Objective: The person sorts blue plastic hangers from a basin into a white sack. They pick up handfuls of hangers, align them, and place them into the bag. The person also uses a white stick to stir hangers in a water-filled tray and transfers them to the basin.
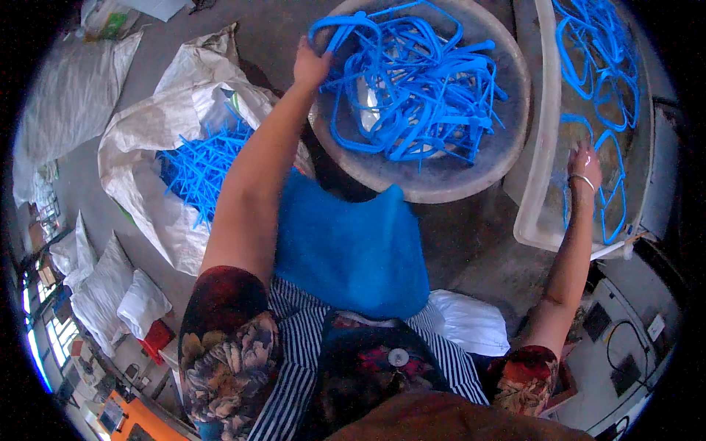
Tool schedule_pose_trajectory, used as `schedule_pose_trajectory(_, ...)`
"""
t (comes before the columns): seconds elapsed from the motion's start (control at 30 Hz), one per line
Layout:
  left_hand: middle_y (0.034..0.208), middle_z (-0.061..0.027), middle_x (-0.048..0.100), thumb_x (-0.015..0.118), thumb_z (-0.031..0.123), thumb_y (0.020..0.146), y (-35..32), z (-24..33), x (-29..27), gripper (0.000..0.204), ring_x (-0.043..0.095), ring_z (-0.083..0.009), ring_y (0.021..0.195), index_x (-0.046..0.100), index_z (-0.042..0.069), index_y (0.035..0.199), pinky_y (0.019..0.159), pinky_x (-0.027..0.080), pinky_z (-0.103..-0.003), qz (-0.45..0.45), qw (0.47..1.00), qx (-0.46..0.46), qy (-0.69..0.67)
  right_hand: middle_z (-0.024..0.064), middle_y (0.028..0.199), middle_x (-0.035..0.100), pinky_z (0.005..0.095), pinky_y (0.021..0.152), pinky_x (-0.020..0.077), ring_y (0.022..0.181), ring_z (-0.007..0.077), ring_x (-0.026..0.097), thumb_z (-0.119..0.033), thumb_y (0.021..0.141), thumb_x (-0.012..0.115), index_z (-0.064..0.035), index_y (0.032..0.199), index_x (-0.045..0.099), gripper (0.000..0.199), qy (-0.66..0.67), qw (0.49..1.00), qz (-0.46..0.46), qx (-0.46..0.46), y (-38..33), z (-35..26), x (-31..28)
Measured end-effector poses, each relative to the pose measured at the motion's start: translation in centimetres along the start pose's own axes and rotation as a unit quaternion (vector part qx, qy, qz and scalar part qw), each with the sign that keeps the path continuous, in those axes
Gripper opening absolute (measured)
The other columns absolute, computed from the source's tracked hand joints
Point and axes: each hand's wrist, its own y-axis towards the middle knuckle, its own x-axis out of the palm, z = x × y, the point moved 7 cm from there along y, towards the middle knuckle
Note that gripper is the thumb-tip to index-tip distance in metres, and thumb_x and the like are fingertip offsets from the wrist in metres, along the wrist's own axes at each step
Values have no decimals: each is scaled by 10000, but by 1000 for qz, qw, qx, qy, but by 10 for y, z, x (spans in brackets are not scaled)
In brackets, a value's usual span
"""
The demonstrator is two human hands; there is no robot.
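A: Head view: the hands?

B: Apart. The left hand [312,65] is closed around blue loops [344,32] at the round tub's [434,195] left rim; the right hand's [585,163] grip I cannot tell.

A: Nearest it?

B: 1 long loop [623,182], just right, inside the trough [543,158], lengthwise away from the body. Trough wall and tub lie between the hands.

Concrete floor [272,29], grey and stained. At left stands an open white sack [121,151], its mouth turned out around short blue sticks [195,173]; farther left lie closed white sacks [103,294]. At centre, a round, pale basin [519,110] bears a tangled heap of blue plastic loops [419,88]. At right, a long, pale-rimmed tub [531,209] carries further blue frames [618,73]. The undersides of basin and tub are hidden.
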Motion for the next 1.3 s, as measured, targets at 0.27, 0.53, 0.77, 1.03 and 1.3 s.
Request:
schedule_pose_trajectory(0.27, 1057, -224, 586, 609, 270, 792, -24, 27, 24, 488, 566, -367, 991, 450, 93, 1217, 841, 456, -441, -161, 976, 90, 111, 89, 1317, 430, 401, 937, 425, 1157, 316, 455, -115, 682, 697, -222, 1337, 381, 735, 279, 888, 155, -331, -57, -284, -115)
schedule_pose_trajectory(0.53, 1178, -142, 552, 567, 512, 825, -30, -26, 57, 724, 526, -247, 1079, 397, -3, 1305, 897, 432, -390, -416, 763, -243, -432, 57, 928, 522, 402, 727, 441, 900, 276, 515, -105, 624, 629, -119, 973, 551, 358, 227, 775, 287, -515, -67, -416, -135)
schedule_pose_trajectory(0.77, 680, -31, 579, 690, 306, 783, -19, 67, 51, 291, 553, -138, 630, 580, 69, 911, 646, 480, -281, -467, 783, -187, -366, 113, 959, 610, 401, 800, 461, 907, 288, 589, -97, 747, 600, -107, 1050, 561, 306, 354, 798, 132, -470, -103, -298, -147)
schedule_pose_trajectory(1.03, 1256, -186, 500, 557, 338, 881, -110, 126, -7, 418, 539, -250, 1104, 492, 34, 1160, 780, 499, -291, -533, 527, -271, -603, 141, 904, 599, 392, 700, 480, 802, 295, 593, -153, 805, 591, -67, 1030, 562, 243, 554, 814, 106, -141, -161, -275, -90)
schedule_pose_trajectory(1.3, 700, -19, 531, 612, 232, 860, -133, 96, -52, 186, 515, -122, 604, 513, 75, 867, 557, 430, -262, -558, 701, -232, -379, 92, 889, 626, 388, 711, 488, 821, 280, 601, -248, 742, 684, -106, 951, 619, 261, 495, 800, 229, -249, -63, -311, -130)
